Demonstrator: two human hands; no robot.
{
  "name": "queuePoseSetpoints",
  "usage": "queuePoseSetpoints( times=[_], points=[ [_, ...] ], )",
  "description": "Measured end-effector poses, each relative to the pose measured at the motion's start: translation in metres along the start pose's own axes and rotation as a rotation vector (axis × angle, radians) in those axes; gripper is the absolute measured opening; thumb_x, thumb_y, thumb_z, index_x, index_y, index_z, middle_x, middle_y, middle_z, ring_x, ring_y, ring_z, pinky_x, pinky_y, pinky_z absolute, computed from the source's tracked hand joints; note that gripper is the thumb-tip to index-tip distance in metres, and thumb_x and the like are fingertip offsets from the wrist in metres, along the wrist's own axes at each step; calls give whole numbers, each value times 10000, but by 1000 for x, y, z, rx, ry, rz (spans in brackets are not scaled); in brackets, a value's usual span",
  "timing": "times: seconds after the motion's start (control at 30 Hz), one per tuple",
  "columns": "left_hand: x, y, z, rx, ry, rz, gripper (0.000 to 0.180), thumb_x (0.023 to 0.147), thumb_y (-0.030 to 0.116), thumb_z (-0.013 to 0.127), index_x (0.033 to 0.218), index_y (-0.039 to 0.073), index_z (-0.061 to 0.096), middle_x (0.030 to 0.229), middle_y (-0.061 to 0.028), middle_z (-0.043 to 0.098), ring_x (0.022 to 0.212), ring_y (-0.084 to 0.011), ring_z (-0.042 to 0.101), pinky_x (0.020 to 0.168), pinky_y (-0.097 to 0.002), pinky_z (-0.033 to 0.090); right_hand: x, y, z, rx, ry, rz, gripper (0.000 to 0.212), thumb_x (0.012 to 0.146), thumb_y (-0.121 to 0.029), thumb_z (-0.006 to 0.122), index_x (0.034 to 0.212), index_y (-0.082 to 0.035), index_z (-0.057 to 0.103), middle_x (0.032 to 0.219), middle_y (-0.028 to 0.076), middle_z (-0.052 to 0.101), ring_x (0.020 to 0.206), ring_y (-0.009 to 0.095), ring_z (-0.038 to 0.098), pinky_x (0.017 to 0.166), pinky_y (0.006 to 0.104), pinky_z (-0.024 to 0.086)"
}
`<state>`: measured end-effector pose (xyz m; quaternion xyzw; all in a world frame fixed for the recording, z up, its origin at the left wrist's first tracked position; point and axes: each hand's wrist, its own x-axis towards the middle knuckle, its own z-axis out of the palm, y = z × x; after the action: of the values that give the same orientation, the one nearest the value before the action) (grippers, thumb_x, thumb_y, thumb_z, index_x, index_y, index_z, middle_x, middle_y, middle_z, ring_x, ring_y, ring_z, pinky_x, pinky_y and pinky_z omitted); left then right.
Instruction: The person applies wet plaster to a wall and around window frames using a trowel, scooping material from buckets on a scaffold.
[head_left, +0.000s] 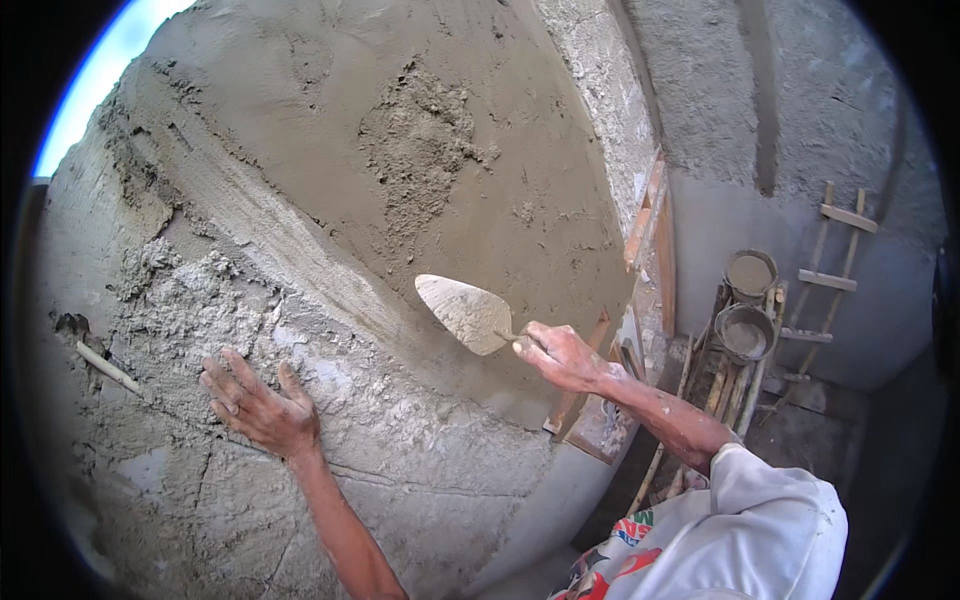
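My right hand (pixel 560 357) is closed round the handle of a trowel (pixel 468 312). The trowel's pale, mortar-smeared blade points up and left, in front of the wet plaster (pixel 540 250); whether it touches the surface I cannot tell. Lower left, my left hand (pixel 262 405) lies with its fingers spread against the rough, unplastered part of the wall (pixel 400 450). Above both hands, the plaster is mostly smooth, with a coarse, crumbly patch (pixel 420 140) in its upper middle. A paler, scraped band (pixel 290 225) runs slantwise along its lower left edge.
Two buckets (pixel 745 332) of grey mix stand on a pole scaffold (pixel 735 385) at the right. A wooden ladder (pixel 828 280) leans by the far wall. Wooden boards (pixel 665 260) frame an opening beside my right arm. A short stick (pixel 108 367) juts from the wall at left.
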<state>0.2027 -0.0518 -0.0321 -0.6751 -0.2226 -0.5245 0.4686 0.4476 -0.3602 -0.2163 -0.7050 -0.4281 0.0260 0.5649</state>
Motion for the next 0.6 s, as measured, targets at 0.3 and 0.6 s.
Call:
queuePoseSetpoints(
  times=[0.3,0.6],
  points=[
    [5,12,3,52,4,10,698,1127,551,378,1675,121,345,1744,-138,299,1594,-359,323,1284,-536,302,249,5,-112,-821,507,-679,347,1083,-348,601,883,-77,517,678,121,625,544,311,661,474,442,541],
    [11,21,-4,8,20,-15,668,1121,487,424,1686,145,323,1738,-141,305,1580,-353,341,1279,-579,291,356,-1,-208,-571,612,-282,445,1086,-438,563,926,-23,579,831,264,723,724,445,731,631,507,595]
  ],
)
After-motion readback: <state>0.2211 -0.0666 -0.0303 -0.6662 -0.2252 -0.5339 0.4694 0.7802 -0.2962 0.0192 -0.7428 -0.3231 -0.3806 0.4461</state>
